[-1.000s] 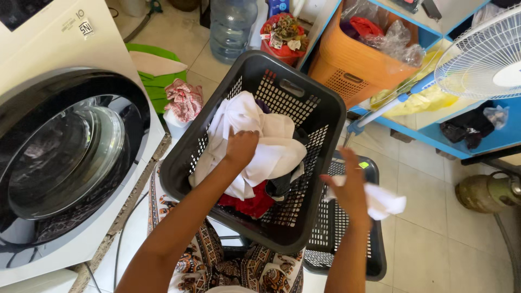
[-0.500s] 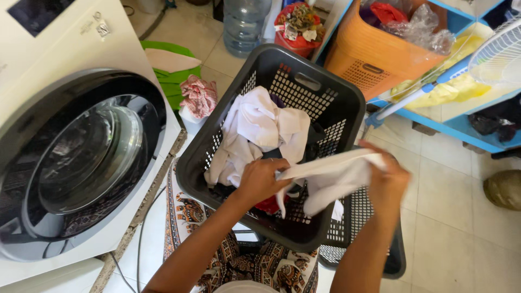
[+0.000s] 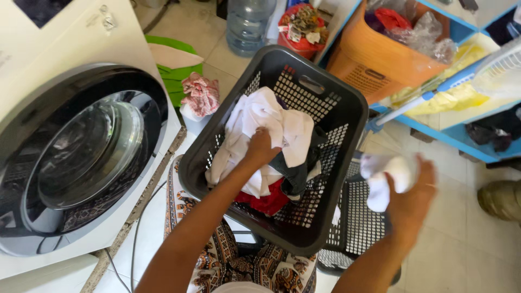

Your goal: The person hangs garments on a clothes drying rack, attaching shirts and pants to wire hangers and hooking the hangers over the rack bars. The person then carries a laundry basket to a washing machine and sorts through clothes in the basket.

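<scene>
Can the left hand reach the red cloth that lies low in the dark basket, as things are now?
Probably yes. The left hand already rests on the white clothes inside the dark basket, and the red cloth shows just below it. White and dark pieces partly cover it, so it may need pulling out.

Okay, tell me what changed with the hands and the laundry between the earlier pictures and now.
The right hand pulled a white cloth out to the right of the dark laundry basket and now holds it bunched, clear of the rim. Half a second ago both hands held it stretched; the left hand has let go and is back on the white clothes in the basket. The basket and the washing machine stayed put.
</scene>
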`<state>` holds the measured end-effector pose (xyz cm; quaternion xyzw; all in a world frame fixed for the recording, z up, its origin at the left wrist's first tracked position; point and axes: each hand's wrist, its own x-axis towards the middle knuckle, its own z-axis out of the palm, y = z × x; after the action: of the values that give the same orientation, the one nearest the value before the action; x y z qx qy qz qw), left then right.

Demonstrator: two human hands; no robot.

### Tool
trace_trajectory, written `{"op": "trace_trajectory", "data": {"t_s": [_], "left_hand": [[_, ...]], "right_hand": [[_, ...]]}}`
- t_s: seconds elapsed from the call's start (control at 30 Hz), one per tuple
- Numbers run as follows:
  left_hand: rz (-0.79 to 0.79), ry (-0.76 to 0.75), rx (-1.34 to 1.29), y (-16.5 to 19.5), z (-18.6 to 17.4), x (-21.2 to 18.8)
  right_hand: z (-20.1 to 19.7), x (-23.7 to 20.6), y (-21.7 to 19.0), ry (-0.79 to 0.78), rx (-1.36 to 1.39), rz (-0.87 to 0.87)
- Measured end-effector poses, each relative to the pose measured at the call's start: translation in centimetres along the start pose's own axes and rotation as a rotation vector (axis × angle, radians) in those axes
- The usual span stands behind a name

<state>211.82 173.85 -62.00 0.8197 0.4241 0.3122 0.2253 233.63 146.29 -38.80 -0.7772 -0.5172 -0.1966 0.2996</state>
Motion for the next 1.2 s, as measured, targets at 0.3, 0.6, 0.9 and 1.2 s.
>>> {"op": "trace_trajectory", "data": {"t_s": [0.3,0.6,0.9,1.2], "left_hand": [[-0.162,-0.211,-0.974,9.0,-10.6,-1.4],[0.448,0.245,-0.429,13.5,-18.5,-3.3],[0.258,-0.062,-0.83,14.8,-12.4,-6.8],[0.161,-0.096,-0.47,9.0,-11.2,-3.9]], "right_hand": [[10.7,-1.0,-12.7,-0.309,0.463,-0.154],[10.7,1.0,-12.2,-0.193,1.331,0.264],[5.9,-0.4,-10.6,0.103,0.878,0.088],[2.2,-4.2,-1.5,0.231,0.322,0.262]]}}
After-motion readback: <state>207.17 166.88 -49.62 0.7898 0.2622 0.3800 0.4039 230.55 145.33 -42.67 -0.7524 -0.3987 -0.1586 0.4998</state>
